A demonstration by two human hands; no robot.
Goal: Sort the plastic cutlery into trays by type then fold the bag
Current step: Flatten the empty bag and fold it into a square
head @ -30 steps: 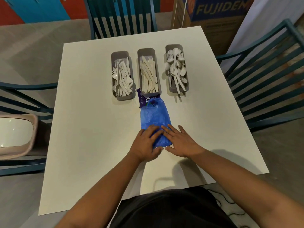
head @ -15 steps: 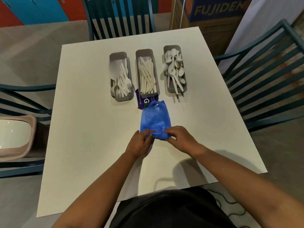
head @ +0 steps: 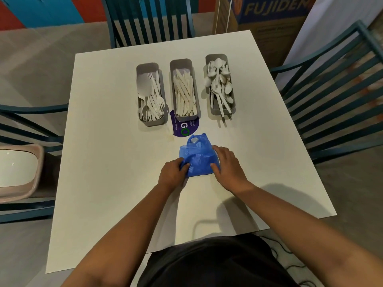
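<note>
A crumpled blue plastic bag (head: pixel 198 158) lies mid-table, folded into a short bundle with its handles pointing away from me. My left hand (head: pixel 173 172) grips its left edge, fingers curled round the plastic. My right hand (head: pixel 227 167) holds the right edge, thumb tucked against the bag. Beyond stand three grey trays: the left tray (head: pixel 152 121) holds white forks, the middle tray (head: pixel 185 63) holds knives, the right tray (head: pixel 216 57) holds spoons, some sticking out over its near end.
A purple printed card (head: pixel 185 128) lies flat between the middle tray and the bag. Teal slatted chairs (head: pixel 335 88) surround the white table (head: pixel 116 162). A pink tub (head: pixel 20 172) sits on the left chair. A cardboard box (head: pixel 269 15) stands behind.
The hands went from pressing flat on the bag's near end to gripping its sides. The bag's near part has been folded away from me, so the bundle is shorter.
</note>
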